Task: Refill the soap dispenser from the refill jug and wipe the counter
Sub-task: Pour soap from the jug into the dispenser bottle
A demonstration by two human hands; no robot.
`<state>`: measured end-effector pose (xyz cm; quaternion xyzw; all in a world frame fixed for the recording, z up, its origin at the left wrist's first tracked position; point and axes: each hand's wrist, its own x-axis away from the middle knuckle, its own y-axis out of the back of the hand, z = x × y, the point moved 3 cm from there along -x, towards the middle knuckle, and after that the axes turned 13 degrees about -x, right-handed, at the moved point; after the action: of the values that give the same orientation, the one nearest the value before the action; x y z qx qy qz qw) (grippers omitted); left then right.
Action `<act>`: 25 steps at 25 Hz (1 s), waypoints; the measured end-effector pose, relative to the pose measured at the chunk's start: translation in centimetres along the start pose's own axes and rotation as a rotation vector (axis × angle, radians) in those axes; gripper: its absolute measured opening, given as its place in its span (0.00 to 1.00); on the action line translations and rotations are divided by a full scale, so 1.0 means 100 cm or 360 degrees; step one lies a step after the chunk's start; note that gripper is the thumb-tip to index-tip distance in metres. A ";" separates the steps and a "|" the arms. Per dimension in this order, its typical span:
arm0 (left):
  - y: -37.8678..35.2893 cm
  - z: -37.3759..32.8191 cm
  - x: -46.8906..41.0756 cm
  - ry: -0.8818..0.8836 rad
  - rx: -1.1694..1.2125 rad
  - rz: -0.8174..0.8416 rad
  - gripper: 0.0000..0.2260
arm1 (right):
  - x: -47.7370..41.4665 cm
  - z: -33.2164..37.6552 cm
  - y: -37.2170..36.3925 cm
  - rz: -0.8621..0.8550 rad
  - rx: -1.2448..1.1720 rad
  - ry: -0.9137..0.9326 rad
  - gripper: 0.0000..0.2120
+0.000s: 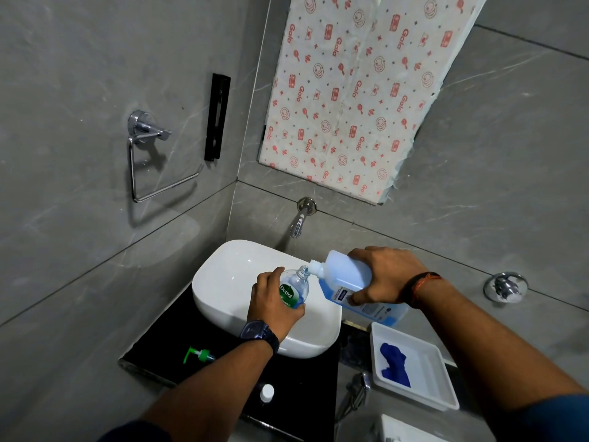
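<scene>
My left hand (274, 303) grips the clear soap dispenser bottle (295, 288), which has a green Dettol label and no pump on it, over the white basin (223, 282). My right hand (384, 275) holds the translucent refill jug (345, 275) tipped to the left, its open spout touching the bottle's mouth. Blue liquid lies in the jug's lower side and in the bottom of the bottle. The green pump head (199, 355) lies on the black counter (153, 355) to the left. A white cap (267, 393) rests on the counter near its front edge.
A white tray (427, 362) holding a blue cloth (394, 365) sits to the right of the basin. A chrome tap (299, 220) juts from the grey tiled wall above the basin. A towel ring (149, 161) hangs on the left wall. A chrome valve (505, 287) is on the right wall.
</scene>
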<state>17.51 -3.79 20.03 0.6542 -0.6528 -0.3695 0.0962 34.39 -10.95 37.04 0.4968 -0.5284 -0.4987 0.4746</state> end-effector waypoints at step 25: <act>0.001 -0.002 -0.001 -0.0004 0.0023 -0.0021 0.37 | 0.002 0.001 0.001 -0.0026 -0.0007 0.0008 0.40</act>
<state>17.55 -3.79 20.26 0.6588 -0.6512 -0.3661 0.0882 34.26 -11.10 37.18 0.5014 -0.5221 -0.5023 0.4730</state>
